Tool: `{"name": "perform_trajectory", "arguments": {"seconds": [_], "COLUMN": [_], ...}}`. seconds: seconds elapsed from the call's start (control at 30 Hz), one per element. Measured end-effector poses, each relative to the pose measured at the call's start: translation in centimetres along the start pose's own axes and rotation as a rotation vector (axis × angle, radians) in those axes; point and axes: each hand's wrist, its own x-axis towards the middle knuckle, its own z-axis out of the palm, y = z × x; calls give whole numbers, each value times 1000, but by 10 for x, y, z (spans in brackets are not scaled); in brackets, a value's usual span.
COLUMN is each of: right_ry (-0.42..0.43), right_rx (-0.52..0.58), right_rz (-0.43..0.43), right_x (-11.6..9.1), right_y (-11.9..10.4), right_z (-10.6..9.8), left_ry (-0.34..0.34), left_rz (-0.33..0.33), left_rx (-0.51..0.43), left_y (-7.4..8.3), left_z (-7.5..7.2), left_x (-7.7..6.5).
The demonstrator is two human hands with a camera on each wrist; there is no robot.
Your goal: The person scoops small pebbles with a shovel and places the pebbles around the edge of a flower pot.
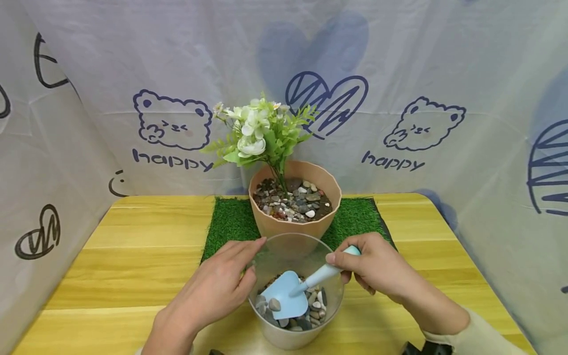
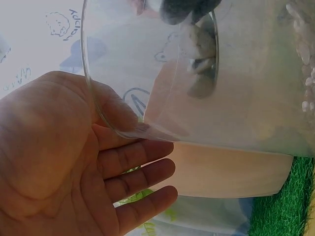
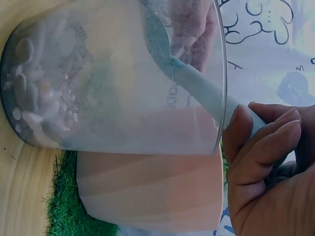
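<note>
In the lower centre of the frame, a clear container (image 1: 284,340) stands on the wooden desk (image 1: 133,251), with mixed grey, white and tan stones (image 1: 317,311) in its bottom. The right hand (image 1: 377,264), right of centre, has its fingers curled round the handle of a light blue trowel (image 1: 290,291), which slants down to the left over the rim. Its blade is inside the container and carries a grey stone (image 1: 274,304); whether the blade touches the stones below is hard to tell. The left hand (image 1: 213,283), left of the container, touches the rim, its fingers nearly straight and slightly spread in the left wrist view. Just behind, at the centre of the frame, a peach flowerpot (image 1: 274,226) sits on a green grass mat (image 1: 228,222), holding pebbles (image 1: 306,197) and an upright spray of white flowers (image 1: 255,123) with green leaves. A pale cloth (image 1: 222,44) with blue bear and heart drawings fills the upper frame.
</note>
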Motion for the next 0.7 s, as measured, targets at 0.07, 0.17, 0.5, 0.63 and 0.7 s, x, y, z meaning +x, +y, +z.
{"name": "perform_trajectory", "arguments": {"seconds": [0.07, 0.17, 0.5, 0.63, 0.7], "right_ry": [-2, -3, 11, 34, 48], "right_rx": [14, 31, 59, 88, 104], "right_rz": [0, -11, -34, -26, -17], "right_x": [0, -1, 0, -1, -1], "right_y": [1, 3, 9, 12, 13], "right_z": [-1, -2, -8, -12, -14], "left_ry": [-5, -8, -8, -7, -7], "left_rz": [-3, -4, 2, 10, 11], "left_rx": [-2, -4, -6, -5, -7], "left_y": [0, 0, 1, 0, 0], "left_z": [0, -1, -1, -1, -1], "left_x": [0, 0, 0, -1, -1]}}
